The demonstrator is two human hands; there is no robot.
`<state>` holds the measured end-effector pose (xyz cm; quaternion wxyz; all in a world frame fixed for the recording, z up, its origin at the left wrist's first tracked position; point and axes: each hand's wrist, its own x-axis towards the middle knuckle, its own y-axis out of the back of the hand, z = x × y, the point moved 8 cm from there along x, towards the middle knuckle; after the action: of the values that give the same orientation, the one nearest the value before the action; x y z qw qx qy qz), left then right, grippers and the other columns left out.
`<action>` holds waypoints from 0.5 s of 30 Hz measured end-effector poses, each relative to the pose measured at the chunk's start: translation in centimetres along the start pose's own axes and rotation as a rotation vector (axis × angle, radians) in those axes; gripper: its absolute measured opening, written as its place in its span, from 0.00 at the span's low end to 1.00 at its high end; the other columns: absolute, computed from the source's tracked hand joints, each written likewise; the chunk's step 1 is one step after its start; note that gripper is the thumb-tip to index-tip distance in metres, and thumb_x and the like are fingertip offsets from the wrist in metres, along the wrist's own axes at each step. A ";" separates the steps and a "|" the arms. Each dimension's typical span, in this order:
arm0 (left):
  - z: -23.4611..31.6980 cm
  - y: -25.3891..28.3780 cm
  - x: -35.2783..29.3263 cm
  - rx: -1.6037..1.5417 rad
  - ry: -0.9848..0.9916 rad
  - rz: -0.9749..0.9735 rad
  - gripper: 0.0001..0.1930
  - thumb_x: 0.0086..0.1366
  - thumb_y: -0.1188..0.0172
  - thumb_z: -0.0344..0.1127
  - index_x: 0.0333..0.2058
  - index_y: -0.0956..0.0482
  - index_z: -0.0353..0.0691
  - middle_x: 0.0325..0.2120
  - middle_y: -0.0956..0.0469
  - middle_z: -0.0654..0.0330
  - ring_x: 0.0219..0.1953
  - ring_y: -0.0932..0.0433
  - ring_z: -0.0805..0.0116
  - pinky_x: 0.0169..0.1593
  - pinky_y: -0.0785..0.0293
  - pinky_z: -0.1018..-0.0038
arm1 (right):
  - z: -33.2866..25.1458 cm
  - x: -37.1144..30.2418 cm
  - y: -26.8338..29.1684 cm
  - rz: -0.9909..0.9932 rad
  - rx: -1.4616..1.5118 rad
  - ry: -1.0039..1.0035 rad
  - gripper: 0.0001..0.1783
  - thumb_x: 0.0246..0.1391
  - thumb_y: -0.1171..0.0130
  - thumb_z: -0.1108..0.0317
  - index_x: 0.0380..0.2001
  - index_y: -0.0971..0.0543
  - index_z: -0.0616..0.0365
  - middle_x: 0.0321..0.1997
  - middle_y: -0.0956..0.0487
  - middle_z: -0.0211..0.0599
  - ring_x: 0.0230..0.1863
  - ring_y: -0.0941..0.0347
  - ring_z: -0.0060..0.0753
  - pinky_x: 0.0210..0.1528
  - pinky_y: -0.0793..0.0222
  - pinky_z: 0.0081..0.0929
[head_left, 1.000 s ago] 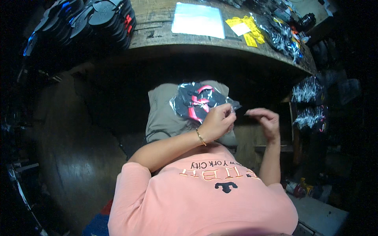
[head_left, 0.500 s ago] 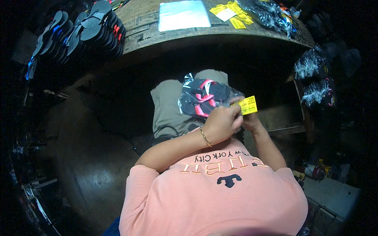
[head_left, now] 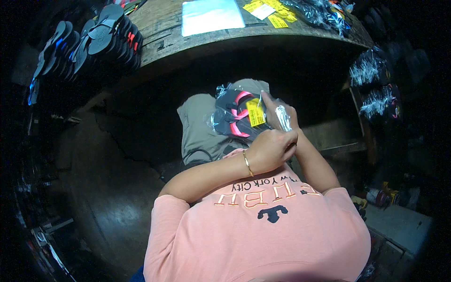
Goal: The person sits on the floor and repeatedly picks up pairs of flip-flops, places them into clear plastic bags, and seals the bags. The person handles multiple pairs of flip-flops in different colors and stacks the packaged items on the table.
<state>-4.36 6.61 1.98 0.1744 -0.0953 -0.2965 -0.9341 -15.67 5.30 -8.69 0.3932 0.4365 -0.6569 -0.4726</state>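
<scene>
A clear plastic bag [head_left: 220, 123] lies across my lap with a pair of black flip-flops [head_left: 227, 101] inside, their straps pink. A yellow printed card [head_left: 255, 113] rests over the flip-flops, tilted; whether it is under the plastic is hard to tell. My left hand [head_left: 272, 148], with a gold bangle at the wrist, is closed on the bag's near right edge. At the bag's right end is my right hand [head_left: 284, 115], one finger stretched out beside the card. Shiny plastic covers part of its back, and its other fingers are partly hidden.
Ahead stands a wooden table [head_left: 164, 35] bearing a stack of clear plastic sheets or bags [head_left: 212, 18], yellow cards [head_left: 278, 21] and bagged flip-flops [head_left: 319, 14]. Stacked grey flip-flops [head_left: 105, 35] are at the far left. More bagged pairs [head_left: 376, 103] sit at the right.
The yellow card has moved left from the hands onto the flip-flops. My right hand has come up and forward, with plastic over it; my left hand has shifted slightly nearer me.
</scene>
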 end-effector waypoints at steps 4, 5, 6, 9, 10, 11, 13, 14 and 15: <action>7.4 7.5 -0.4 0.293 -0.311 0.173 0.07 0.62 0.35 0.33 0.36 0.20 0.37 0.30 0.17 0.50 0.27 0.17 0.54 0.28 0.23 0.64 | 0.2 -2.2 1.4 0.155 0.198 0.108 0.38 0.63 0.40 0.64 0.75 0.39 0.51 0.53 0.15 0.52 0.52 0.17 0.57 0.52 0.20 0.50; 10.4 10.3 -1.3 0.381 -0.480 0.300 0.11 0.57 0.34 0.31 0.39 0.19 0.37 0.29 0.19 0.55 0.26 0.18 0.61 0.26 0.25 0.69 | 1.3 -3.0 0.3 0.036 0.229 0.006 0.33 0.65 0.42 0.63 0.71 0.33 0.53 0.58 0.18 0.54 0.56 0.19 0.56 0.55 0.23 0.51; 12.8 12.6 -2.8 0.485 -0.489 0.387 0.11 0.52 0.33 0.30 0.36 0.19 0.38 0.27 0.23 0.59 0.25 0.20 0.67 0.25 0.26 0.72 | 1.5 -3.7 0.3 0.043 0.253 0.027 0.30 0.65 0.42 0.63 0.69 0.31 0.53 0.58 0.18 0.54 0.56 0.19 0.56 0.55 0.23 0.50; 19.7 16.9 -6.2 0.510 -0.674 0.413 0.10 0.55 0.34 0.33 0.36 0.20 0.39 0.28 0.22 0.59 0.26 0.20 0.67 0.27 0.25 0.72 | 2.3 -5.4 0.4 0.061 0.304 0.076 0.20 0.61 0.41 0.68 0.57 0.19 0.55 0.55 0.17 0.50 0.51 0.20 0.56 0.52 0.22 0.48; 20.8 17.5 -6.8 0.477 -0.699 0.414 0.10 0.56 0.35 0.34 0.36 0.20 0.40 0.28 0.22 0.59 0.26 0.20 0.66 0.28 0.25 0.72 | 2.4 -5.9 1.0 0.127 0.311 0.125 0.21 0.58 0.40 0.71 0.55 0.19 0.57 0.53 0.17 0.51 0.50 0.20 0.56 0.52 0.22 0.46; 21.4 18.1 -7.2 0.434 -0.724 0.412 0.09 0.58 0.35 0.35 0.37 0.20 0.40 0.28 0.22 0.59 0.26 0.20 0.66 0.28 0.24 0.72 | 2.5 -6.5 1.5 0.169 0.319 0.175 0.22 0.54 0.39 0.74 0.54 0.19 0.60 0.51 0.17 0.51 0.48 0.21 0.56 0.52 0.23 0.45; 21.8 19.3 -7.4 0.346 -0.729 0.419 0.09 0.60 0.36 0.37 0.37 0.20 0.41 0.28 0.21 0.59 0.27 0.20 0.66 0.30 0.23 0.72 | 3.1 -7.5 2.3 0.234 0.280 0.201 0.26 0.46 0.42 0.79 0.52 0.17 0.57 0.50 0.17 0.42 0.45 0.24 0.51 0.49 0.22 0.43; 21.8 19.7 -7.0 0.295 -0.706 0.417 0.09 0.61 0.36 0.39 0.37 0.20 0.41 0.29 0.21 0.59 0.27 0.20 0.66 0.30 0.23 0.72 | 3.5 -8.0 2.4 0.227 0.273 0.191 0.26 0.45 0.42 0.80 0.52 0.17 0.57 0.50 0.17 0.42 0.46 0.24 0.51 0.50 0.22 0.43; 21.7 20.0 -6.7 0.261 -0.685 0.414 0.09 0.62 0.36 0.40 0.37 0.21 0.42 0.29 0.21 0.59 0.28 0.21 0.65 0.31 0.23 0.73 | 3.8 -8.4 2.3 0.219 0.269 0.183 0.27 0.45 0.42 0.80 0.52 0.17 0.57 0.51 0.17 0.42 0.46 0.24 0.51 0.51 0.22 0.43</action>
<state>11.07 5.89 28.04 0.2604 -0.4350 -0.4279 -0.7483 -17.05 14.68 -8.27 0.4383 0.4523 -0.7192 -0.2933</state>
